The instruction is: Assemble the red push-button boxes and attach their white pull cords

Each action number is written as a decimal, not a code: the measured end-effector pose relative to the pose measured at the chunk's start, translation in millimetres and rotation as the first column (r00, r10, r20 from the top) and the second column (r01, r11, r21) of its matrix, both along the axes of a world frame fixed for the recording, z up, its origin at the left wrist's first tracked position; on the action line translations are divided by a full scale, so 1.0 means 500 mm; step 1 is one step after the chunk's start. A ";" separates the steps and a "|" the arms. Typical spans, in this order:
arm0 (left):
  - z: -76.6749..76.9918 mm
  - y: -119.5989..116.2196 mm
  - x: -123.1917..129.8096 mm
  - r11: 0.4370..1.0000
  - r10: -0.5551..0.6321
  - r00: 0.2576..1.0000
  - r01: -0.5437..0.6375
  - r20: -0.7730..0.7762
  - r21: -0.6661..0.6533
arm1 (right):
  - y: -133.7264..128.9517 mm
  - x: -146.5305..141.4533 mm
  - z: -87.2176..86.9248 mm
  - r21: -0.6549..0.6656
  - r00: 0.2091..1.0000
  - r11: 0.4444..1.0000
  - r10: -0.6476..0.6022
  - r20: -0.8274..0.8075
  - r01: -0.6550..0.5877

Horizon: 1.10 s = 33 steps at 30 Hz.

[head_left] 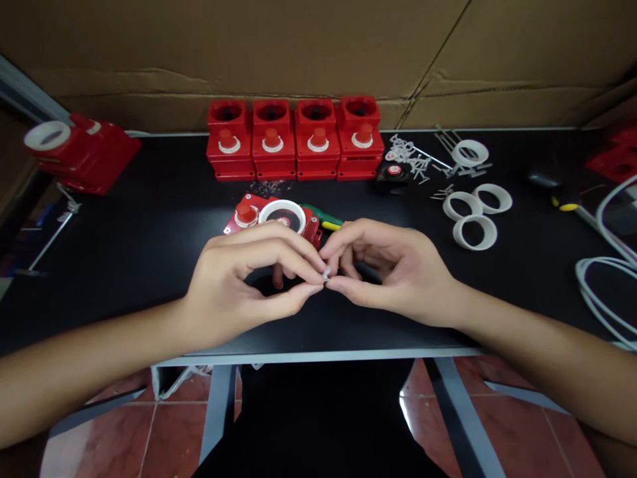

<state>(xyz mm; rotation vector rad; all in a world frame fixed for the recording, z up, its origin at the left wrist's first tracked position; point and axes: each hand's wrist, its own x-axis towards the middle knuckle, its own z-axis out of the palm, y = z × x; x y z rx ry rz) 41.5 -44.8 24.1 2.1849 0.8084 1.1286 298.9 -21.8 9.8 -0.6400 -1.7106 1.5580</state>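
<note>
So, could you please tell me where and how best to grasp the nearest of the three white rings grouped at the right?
I'd pinch the front white ring by its near rim, thumb outside and a finger in the opening, the right hand coming from above on the near side: it lies flat, opening upward, and the other two rings sit behind it.

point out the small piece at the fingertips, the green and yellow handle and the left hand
Small piece (326,273): head view, on its pale middle
Green and yellow handle (321,216): head view, on the green part
Left hand (226,282): head view, on the hand's middle
</note>
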 end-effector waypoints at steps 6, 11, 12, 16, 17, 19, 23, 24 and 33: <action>0.000 0.001 0.000 1.000 -0.018 1.000 0.019 -0.016 0.005 | -0.001 0.001 0.003 0.077 0.999 0.997 -0.017 0.035 0.014; -0.001 0.000 -0.001 1.000 -0.029 0.999 0.029 -0.030 0.010 | 0.000 0.004 0.003 0.195 0.997 0.981 -0.027 0.071 0.012; -0.001 0.000 -0.002 0.999 -0.032 0.999 0.033 -0.028 0.010 | 0.001 0.004 0.003 0.212 0.997 0.977 -0.025 0.072 0.010; 0.001 0.002 -0.002 0.998 -0.052 0.998 0.052 -0.019 0.017 | 0.001 0.004 0.000 0.266 0.998 0.964 -0.021 0.063 0.003; 0.002 0.002 -0.002 0.998 -0.057 0.998 0.057 -0.016 0.019 | 0.001 0.003 -0.001 0.271 0.998 0.962 -0.018 0.059 0.001; 0.005 0.002 -0.001 0.998 -0.067 0.998 0.067 -0.017 0.022 | 0.001 0.002 -0.001 0.265 0.998 0.964 -0.009 0.055 -0.006; 0.009 0.002 -0.001 0.996 -0.086 0.996 0.087 -0.017 0.026 | 0.000 0.002 0.002 0.184 0.998 0.983 0.016 0.055 -0.025; 0.009 0.002 -0.001 0.995 -0.092 0.996 0.093 -0.009 0.028 | 0.001 0.003 0.003 0.162 0.998 0.986 0.022 0.054 -0.030; -0.002 -0.002 0.003 0.995 -0.093 0.995 0.093 0.033 0.021 | -0.005 -0.003 0.001 0.069 0.996 0.994 0.085 0.040 -0.088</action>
